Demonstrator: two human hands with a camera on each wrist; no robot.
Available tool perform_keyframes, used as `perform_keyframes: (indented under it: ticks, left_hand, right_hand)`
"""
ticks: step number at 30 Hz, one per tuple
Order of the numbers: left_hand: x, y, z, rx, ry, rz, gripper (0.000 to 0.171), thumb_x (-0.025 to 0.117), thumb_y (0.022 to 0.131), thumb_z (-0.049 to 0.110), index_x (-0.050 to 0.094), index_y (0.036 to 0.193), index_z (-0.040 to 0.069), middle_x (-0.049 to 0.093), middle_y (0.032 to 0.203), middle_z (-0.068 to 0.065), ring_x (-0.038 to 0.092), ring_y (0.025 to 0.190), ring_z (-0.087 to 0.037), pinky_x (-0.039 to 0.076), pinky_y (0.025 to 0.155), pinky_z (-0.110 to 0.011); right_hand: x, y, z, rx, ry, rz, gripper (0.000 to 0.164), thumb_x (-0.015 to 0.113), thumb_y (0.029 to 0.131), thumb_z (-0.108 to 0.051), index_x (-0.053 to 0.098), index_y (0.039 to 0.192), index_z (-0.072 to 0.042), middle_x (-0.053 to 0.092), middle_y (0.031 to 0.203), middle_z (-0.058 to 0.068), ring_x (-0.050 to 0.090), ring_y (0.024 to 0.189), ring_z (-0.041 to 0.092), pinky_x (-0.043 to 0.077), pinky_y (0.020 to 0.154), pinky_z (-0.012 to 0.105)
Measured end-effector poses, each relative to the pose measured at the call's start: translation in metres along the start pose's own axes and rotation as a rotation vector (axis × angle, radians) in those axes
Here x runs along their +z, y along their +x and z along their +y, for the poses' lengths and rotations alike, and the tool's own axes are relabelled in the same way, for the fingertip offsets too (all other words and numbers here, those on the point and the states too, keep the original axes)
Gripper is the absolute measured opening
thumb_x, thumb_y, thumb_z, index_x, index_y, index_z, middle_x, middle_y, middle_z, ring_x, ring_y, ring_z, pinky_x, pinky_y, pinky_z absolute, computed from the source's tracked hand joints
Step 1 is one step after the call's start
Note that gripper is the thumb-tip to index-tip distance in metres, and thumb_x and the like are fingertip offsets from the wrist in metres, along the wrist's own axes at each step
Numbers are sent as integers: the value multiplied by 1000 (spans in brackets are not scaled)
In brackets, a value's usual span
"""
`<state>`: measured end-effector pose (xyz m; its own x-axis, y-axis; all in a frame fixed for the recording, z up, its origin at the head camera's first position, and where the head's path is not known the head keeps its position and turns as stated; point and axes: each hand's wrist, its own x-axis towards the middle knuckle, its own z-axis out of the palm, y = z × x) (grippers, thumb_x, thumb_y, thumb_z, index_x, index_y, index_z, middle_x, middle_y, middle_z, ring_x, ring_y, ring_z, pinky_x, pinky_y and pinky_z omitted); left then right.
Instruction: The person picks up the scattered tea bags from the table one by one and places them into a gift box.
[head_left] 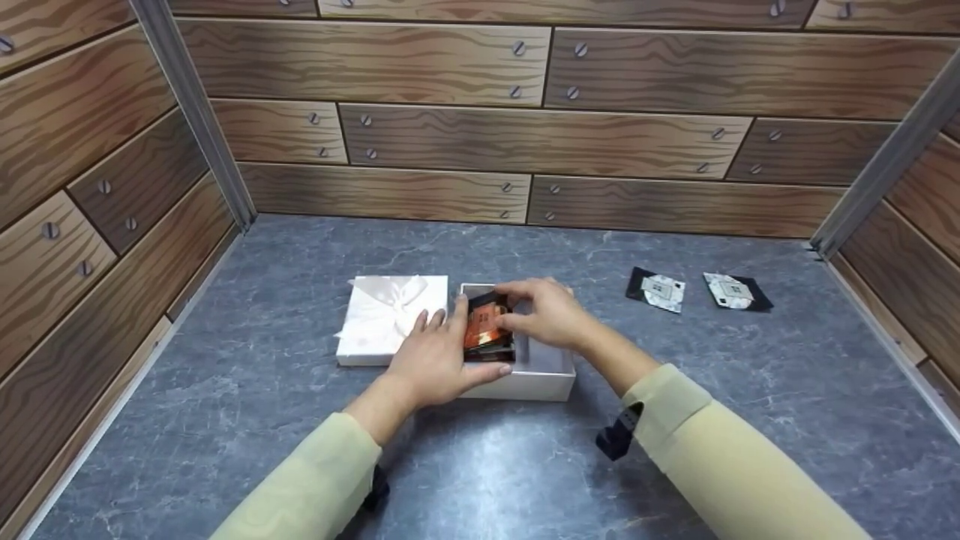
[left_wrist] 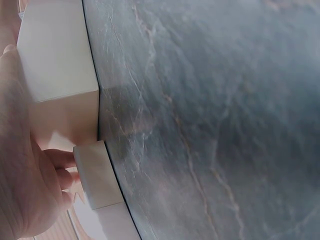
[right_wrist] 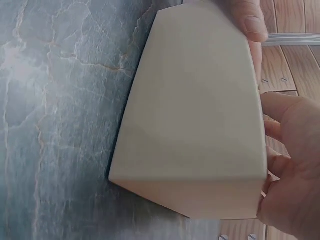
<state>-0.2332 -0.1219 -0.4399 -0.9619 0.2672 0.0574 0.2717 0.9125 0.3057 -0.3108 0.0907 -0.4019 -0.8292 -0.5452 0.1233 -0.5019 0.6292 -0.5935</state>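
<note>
An open white gift box [head_left: 536, 386] stands on the table, with an orange-and-black packet [head_left: 482, 324] in its left part. Dark edges show beneath this packet, too hidden to identify. My left hand [head_left: 435, 364] rests at the box's front left corner, its index finger along the left side and thumb across the front rim. Reaching over the box, my right hand [head_left: 551, 315] holds the packet with thumb and fingertips; in the right wrist view its fingers pass behind the wall. The white lid [head_left: 375, 319], topped with a ribbon bow [head_left: 405, 296], lies left of the box.
Two black packets with silvery-white labels lie at the right: a nearer packet [head_left: 657, 289] and a farther packet [head_left: 736, 291]. Wood-patterned panels [head_left: 442, 64] enclose the grey marbled table [head_left: 262, 450] at the back and both sides.
</note>
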Motion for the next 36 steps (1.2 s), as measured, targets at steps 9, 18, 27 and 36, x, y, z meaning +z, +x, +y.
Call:
perform_keyframes:
  ticks: [9,18,27,36]
  left_hand:
    - [1,7,3,-14,-12,-7,132,46,85,95,12,169,-2,54,153,-28,41,150,-45,16,129,-53]
    - [1,5,-1,-13,-23,8,132,48,85,94,12,169,-2,54,152,-29,40,150,-47,15,129,-53]
    - [1,2,-1,-3,-36,11,134,47,84,95,12,168,-3,54,151,-30,40,149,-48,15,129,-54]
    - [1,-1,0,2,-24,7,132,49,85,94,15,168,-4,52,152,-31,41,149,-48,16,129,-56]
  right_hand:
    - [-44,-19,26,22,159,208,49,78,98,-20,66,142,-2,75,119,15,68,111,32,56,96,47]
    - [-100,-56,93,118,188,418,43,74,102,-20,67,140,-1,74,116,21,65,96,11,53,80,17]
    - [-132,-99,164,235,211,570,45,73,103,-20,66,138,7,74,107,4,60,89,-7,48,77,11]
    - [-144,-128,213,328,219,634,49,73,103,-21,63,140,10,68,98,-18,57,89,-11,46,78,7]
